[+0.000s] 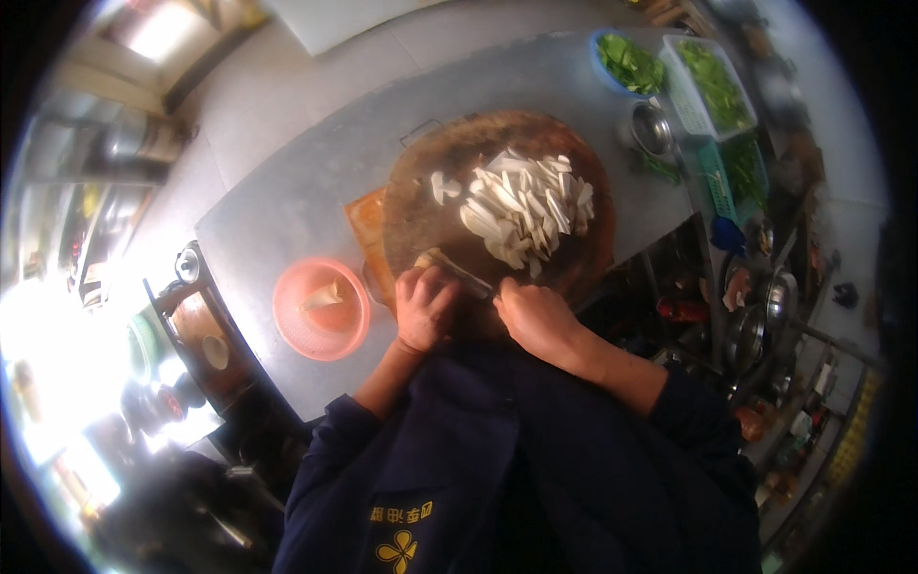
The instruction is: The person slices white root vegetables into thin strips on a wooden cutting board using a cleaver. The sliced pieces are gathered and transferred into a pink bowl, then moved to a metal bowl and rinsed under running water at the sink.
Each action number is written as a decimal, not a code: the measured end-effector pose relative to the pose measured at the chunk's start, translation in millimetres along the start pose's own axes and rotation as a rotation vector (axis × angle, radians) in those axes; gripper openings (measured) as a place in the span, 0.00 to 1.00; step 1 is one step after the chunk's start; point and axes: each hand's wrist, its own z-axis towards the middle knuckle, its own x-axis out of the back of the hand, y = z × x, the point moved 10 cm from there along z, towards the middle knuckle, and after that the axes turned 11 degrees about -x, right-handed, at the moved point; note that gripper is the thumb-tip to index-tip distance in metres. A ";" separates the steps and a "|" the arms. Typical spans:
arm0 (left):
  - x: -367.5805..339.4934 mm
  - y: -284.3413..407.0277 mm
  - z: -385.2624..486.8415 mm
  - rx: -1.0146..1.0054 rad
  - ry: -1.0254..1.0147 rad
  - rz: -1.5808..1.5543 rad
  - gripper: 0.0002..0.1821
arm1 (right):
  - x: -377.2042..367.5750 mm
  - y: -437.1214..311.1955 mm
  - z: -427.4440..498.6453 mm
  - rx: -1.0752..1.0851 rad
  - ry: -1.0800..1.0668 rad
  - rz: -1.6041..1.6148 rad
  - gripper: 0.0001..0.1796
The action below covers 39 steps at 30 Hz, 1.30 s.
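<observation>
On a round wooden chopping block (430, 215) lies a heap of pale sliced mushrooms (527, 204), with a few slices (445, 187) apart to its left. My left hand (427, 298), fingers bent, presses a whole pale mushroom (432, 257) at the block's near left edge. The handle of a kitchen knife (466, 278) is in my right hand (534, 316); its blade points left, against or beside the mushroom. Whether the blade is in it I cannot tell. Left of my left hand, a pink plastic colander (320, 344) holds a pale mushroom piece (326, 296).
The block stands on a metal table (287, 208), over an orange-brown board (371, 229). At the far right are a blue bowl of leafy greens (630, 63), a white basket (706, 86), a green basket (724, 186) and a steel bowl (651, 128). Shelves with pans stand at right.
</observation>
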 end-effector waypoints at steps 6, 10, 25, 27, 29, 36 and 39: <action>10.0 1.9 6.5 0.020 0.007 0.021 0.19 | -38.9 9.0 17.6 -0.058 0.003 -0.046 0.15; 17.8 -3.9 29.4 -0.043 0.014 0.010 0.19 | -27.2 24.9 31.8 0.004 0.008 0.116 0.17; -3.5 0.7 26.4 0.167 -0.093 0.022 0.15 | 1.7 30.0 14.1 0.002 0.194 -0.069 0.13; -2.3 0.1 25.5 0.156 -0.084 0.025 0.15 | -5.1 25.1 17.2 0.041 0.116 -0.072 0.13; -4.7 -0.9 24.9 0.147 -0.110 0.026 0.15 | -11.0 23.9 19.5 0.029 0.035 -0.063 0.13; 1.5 -2.0 26.7 0.160 -0.046 -0.018 0.14 | -10.9 16.7 17.8 -0.008 0.003 -0.001 0.12; 5.6 -4.9 27.4 0.202 -0.011 -0.027 0.13 | 5.3 15.6 19.4 -0.015 0.153 0.012 0.12</action>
